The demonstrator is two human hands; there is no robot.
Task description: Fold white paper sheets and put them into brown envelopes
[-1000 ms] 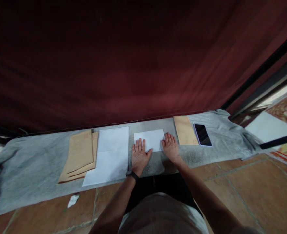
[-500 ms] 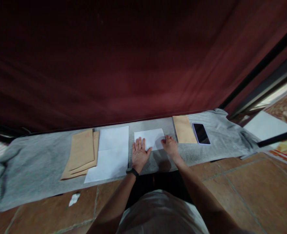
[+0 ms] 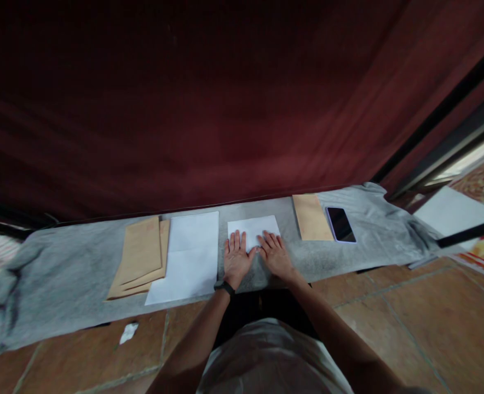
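Note:
A small white sheet of paper (image 3: 253, 224), which looks folded, lies on the grey cloth (image 3: 258, 206) in front of me. My left hand (image 3: 237, 260) rests flat on its near left part, fingers stretched out. On the near right part lies my right hand (image 3: 275, 256), palm down with the fingers spread. The two hands almost meet at the paper's near edge, which they partly cover. Left of them is a larger white sheet (image 3: 192, 257) with a crease across it. A brown envelope (image 3: 312, 218) lies to the right of my right hand.
Several brown envelopes (image 3: 141, 249) overlap the big sheet's left side. A phone (image 3: 340, 224) lies beyond the single envelope on the right. Behind the cloth-covered surface rises a dark red curtain (image 3: 225, 137). A crumpled white scrap (image 3: 128, 332) lies on the tiled floor (image 3: 393, 328).
My right hand has moved left from the paper's right edge onto its near part, and its curled fingers have spread flat. My left hand stays in place on the paper.

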